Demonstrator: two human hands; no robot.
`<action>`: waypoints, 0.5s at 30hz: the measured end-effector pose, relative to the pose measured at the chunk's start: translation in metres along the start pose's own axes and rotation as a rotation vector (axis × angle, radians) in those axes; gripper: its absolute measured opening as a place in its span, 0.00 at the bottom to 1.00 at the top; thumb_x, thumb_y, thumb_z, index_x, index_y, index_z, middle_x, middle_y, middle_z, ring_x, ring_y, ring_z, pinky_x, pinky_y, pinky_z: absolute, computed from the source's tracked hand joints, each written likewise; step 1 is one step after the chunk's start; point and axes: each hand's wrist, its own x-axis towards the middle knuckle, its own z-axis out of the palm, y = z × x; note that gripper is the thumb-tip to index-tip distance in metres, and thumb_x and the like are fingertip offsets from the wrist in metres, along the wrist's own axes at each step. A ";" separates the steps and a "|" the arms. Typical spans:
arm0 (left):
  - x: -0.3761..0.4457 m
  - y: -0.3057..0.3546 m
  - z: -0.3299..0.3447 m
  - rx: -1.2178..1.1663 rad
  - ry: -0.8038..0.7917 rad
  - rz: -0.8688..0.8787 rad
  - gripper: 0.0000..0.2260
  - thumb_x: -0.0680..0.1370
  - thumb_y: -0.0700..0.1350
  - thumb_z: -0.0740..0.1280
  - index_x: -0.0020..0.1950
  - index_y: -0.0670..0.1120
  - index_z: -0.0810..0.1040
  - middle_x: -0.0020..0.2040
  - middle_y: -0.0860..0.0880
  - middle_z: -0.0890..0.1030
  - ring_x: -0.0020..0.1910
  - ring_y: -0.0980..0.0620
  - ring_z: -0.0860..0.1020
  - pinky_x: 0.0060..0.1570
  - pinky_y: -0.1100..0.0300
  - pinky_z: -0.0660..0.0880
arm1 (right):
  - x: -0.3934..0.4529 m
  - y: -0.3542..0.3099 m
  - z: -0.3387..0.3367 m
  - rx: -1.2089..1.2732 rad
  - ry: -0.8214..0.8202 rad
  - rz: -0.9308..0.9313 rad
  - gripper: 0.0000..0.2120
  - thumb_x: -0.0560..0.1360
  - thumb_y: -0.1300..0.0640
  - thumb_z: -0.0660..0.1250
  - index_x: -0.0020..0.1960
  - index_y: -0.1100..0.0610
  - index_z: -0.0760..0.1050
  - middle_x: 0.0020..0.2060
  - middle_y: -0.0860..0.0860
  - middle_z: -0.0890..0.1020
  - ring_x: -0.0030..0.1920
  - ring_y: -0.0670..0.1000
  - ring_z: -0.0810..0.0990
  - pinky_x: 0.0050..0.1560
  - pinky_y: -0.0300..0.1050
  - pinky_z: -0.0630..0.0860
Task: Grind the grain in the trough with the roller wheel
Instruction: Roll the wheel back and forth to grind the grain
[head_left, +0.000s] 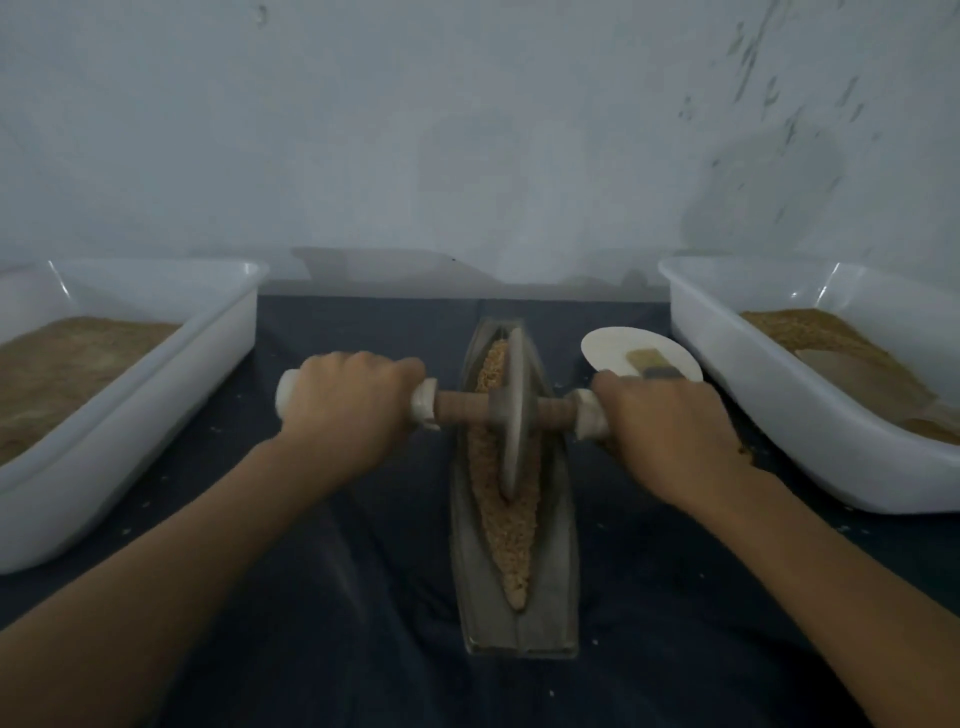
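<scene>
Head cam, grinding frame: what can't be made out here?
- Handle ends of the roller wheel: wrapped by left hand and right hand.
- Trough floor: buried under grain.
- Brush on plate: its near end is behind the right hand.
- Both white tubs: cut off by frame edges.

No readable text

No letters, numbers, labels, brands or signs can be read on anything in view.
</scene>
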 end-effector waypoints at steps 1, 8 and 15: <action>0.012 -0.002 0.007 -0.044 -0.039 -0.045 0.13 0.72 0.53 0.67 0.35 0.54 0.63 0.32 0.53 0.73 0.31 0.46 0.72 0.32 0.57 0.63 | 0.013 0.002 0.007 -0.015 0.019 -0.003 0.18 0.64 0.53 0.76 0.40 0.52 0.66 0.30 0.52 0.76 0.29 0.57 0.75 0.26 0.43 0.65; -0.001 -0.001 -0.001 -0.071 -0.096 -0.096 0.12 0.73 0.57 0.65 0.37 0.54 0.66 0.37 0.50 0.78 0.38 0.43 0.78 0.34 0.56 0.66 | 0.017 -0.001 -0.002 -0.008 0.034 -0.046 0.17 0.65 0.55 0.74 0.41 0.53 0.65 0.32 0.52 0.77 0.31 0.58 0.77 0.28 0.45 0.68; -0.053 -0.001 -0.043 -0.046 0.113 0.101 0.14 0.62 0.51 0.73 0.31 0.52 0.66 0.22 0.54 0.68 0.18 0.46 0.69 0.28 0.66 0.51 | -0.048 -0.006 -0.042 0.095 0.018 -0.074 0.25 0.50 0.57 0.81 0.35 0.53 0.66 0.23 0.48 0.70 0.19 0.50 0.61 0.20 0.36 0.57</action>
